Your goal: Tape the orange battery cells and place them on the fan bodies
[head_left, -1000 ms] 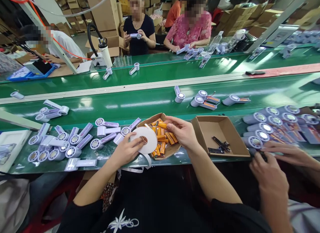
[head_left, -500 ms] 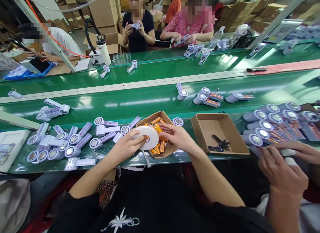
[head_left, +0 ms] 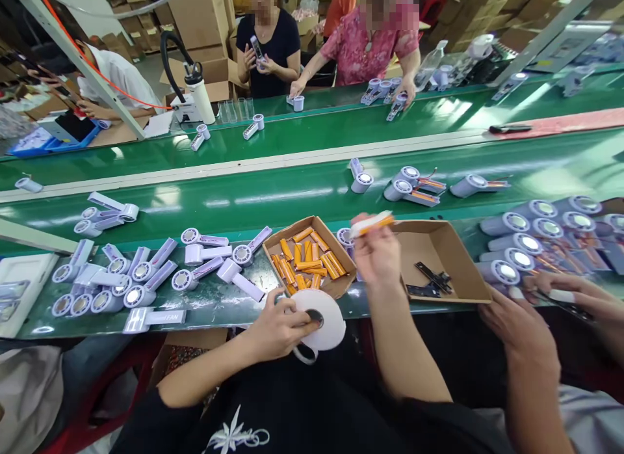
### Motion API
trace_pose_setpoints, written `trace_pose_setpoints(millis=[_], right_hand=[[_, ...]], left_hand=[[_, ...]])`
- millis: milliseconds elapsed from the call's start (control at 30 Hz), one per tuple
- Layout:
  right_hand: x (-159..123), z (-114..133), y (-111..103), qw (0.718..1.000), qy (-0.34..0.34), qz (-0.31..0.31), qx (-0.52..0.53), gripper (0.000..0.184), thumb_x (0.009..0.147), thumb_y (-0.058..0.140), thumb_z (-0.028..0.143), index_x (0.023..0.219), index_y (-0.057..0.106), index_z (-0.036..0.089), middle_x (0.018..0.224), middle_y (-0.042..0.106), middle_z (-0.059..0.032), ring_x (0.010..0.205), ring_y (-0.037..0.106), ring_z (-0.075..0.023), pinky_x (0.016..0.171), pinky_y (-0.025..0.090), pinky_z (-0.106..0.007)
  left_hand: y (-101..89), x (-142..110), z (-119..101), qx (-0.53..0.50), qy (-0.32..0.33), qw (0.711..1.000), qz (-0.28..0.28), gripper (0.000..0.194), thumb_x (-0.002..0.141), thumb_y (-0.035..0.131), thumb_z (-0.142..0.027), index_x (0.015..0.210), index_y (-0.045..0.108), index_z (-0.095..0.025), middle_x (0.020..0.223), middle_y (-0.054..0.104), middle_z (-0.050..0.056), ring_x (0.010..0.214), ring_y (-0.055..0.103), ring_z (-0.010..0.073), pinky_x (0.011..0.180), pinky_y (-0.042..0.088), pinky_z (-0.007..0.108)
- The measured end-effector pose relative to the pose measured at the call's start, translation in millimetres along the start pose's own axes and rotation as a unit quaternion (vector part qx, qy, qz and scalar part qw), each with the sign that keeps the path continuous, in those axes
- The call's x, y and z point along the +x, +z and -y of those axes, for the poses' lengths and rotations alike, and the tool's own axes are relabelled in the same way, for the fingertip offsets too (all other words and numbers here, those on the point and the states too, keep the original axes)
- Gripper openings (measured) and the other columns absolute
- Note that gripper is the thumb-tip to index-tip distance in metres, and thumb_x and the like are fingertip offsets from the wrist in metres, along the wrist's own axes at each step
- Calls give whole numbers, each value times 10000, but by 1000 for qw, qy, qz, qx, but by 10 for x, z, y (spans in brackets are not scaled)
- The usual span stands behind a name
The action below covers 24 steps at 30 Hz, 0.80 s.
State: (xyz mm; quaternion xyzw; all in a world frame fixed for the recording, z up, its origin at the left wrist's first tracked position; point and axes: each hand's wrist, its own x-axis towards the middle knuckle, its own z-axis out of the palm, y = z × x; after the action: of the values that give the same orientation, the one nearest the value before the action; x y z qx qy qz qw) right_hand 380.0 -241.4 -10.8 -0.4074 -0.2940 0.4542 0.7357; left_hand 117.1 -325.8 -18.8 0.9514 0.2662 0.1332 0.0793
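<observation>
The left hand (head_left: 287, 327) clasps a white tape roll (head_left: 333, 317) at the worktop's (head_left: 199, 299) front edge; the raised right hand (head_left: 377, 259) pinches an orange battery (head_left: 383, 222) (blurred, bearing a white strip (head_left: 363, 226)) beside a cardboard box (head_left: 344, 285) of similar batteries (head_left: 309, 265).

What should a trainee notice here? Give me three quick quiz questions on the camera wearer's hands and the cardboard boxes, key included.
1. The wearer's left hand holds:
A) a clear plastic bottle
B) a flat, round white roll
C) a lilac plastic fan body

2. True or false: the wearer's right hand holds a slim orange-and-white piece.

3. Fill in, from the wearer's view: the open brown cardboard box of orange cylinders stands to the ___ of the open brown cardboard box with black parts.

Key: 1. B; 2. True; 3. left
</observation>
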Motion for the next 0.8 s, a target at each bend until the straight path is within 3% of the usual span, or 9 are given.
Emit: trace_pose_setpoints(millis=[100,167,233,300,367,500,600,700,800], right_hand=[[256,263,-205,996,-64,-52,41,471,757,936,482,1137,716,313,1272,790,-21,1215,744,-220,1087,599,-394],[167,357,-342,998,-24,-31,39,540,738,964,407,1202,700,328,1237,806,-28,1170,768,-232,1049,621,-403],[-66,347,-507,999,23,-10,37,580,745,970,370,1247,681,337,1145,833,-43,1067,805,-250,960,661,-410],[-314,284,-715,998,42,-3,41,572,768,962,367,1256,665,349,1080,845,-53,976,825,-269,867,690,-419],[-491,237,-947,998,41,-8,46,512,781,956,361,1200,662,362,1055,849,-42,954,829,-293,802,703,-435],[-624,264,-1311,999,40,-10,28,392,825,924,351,1096,641,374,1076,848,-31,1051,807,-318,817,700,-461],[-677,296,-1402,998,61,0,-21,397,836,904,367,1130,637,385,1107,842,-66,1058,796,-358,817,697,-504],[-757,278,-1405,993,83,-1,-81,563,783,912,446,1266,624,449,1070,846,-79,934,807,-415,729,704,-559],[-813,293,-1455,987,99,21,-125,572,756,904,487,1268,650,472,1041,848,-65,876,805,-441,701,702,-596]], left_hand=[[-151,146,228,-46,-26,996,73,549,927,776,-465,1443,654,-323,1319,744,83,1257,570,325,1178,342,607],[-343,420,507,-120,-11,985,123,562,848,829,-583,1332,732,-314,1320,744,77,1332,542,351,1191,357,571],[-489,859,774,-200,19,967,153,369,908,763,-588,1136,809,-300,1263,767,51,1288,599,302,1171,411,467],[-512,1469,956,-226,2,963,146,319,1005,643,-534,1070,819,-275,1202,785,43,1178,671,242,1093,478,372],[-398,2223,1046,-171,-70,975,124,375,1036,574,-510,1248,763,-265,1229,776,54,1137,700,233,1027,521,346],[40,3779,1094,-19,-214,964,157,733,973,572,-680,1547,517,-226,1458,657,156,1346,623,342,1092,518,442],[299,4575,1114,-16,-252,953,170,737,970,576,-637,1520,548,-147,1441,646,240,1345,634,369,1073,537,448],[414,4919,1147,-31,-241,950,197,536,903,680,-420,1375,691,-165,1360,706,216,1279,681,345,1039,560,423],[430,4835,1295,-47,-202,948,241,453,692,792,-213,1145,811,-213,1177,792,145,1121,737,333,971,587,405]])
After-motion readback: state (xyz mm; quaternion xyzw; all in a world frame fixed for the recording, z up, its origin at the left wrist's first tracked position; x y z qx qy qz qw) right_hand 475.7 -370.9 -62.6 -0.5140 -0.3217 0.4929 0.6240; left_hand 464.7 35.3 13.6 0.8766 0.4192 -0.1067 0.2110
